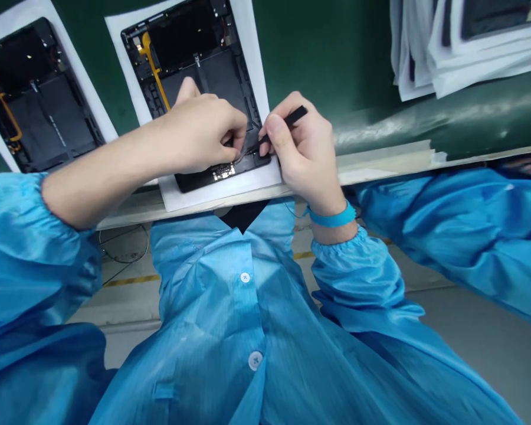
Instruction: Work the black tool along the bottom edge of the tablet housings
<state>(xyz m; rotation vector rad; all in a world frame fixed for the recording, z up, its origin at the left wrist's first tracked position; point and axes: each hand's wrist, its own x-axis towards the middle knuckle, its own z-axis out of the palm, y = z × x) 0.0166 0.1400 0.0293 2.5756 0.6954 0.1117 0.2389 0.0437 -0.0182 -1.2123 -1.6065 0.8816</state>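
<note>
1. Black and slim, a pen-like tool (297, 114) sits between the thumb and bent fingers of my right hand (305, 144), its lower end slanting down to the device's near right corner
2. My left hand (215, 127) reaches over the device, thumb and forefinger closed narrowly beside the tool's lower end; a thin dark strand shows there, but I cannot tell if I grip it
3. The open black flat device (223, 77), with an orange ribbon cable (156, 74) inside, lies under my hands on a white sheet (251, 53), near the edge of the green tabletop (318, 59)
4. Left of it lies a similar open black device (48, 115); to the right are layered white sheets (425, 71) with dark devices among them
5. A bright blue wristband (334, 218) circles my right wrist
</note>
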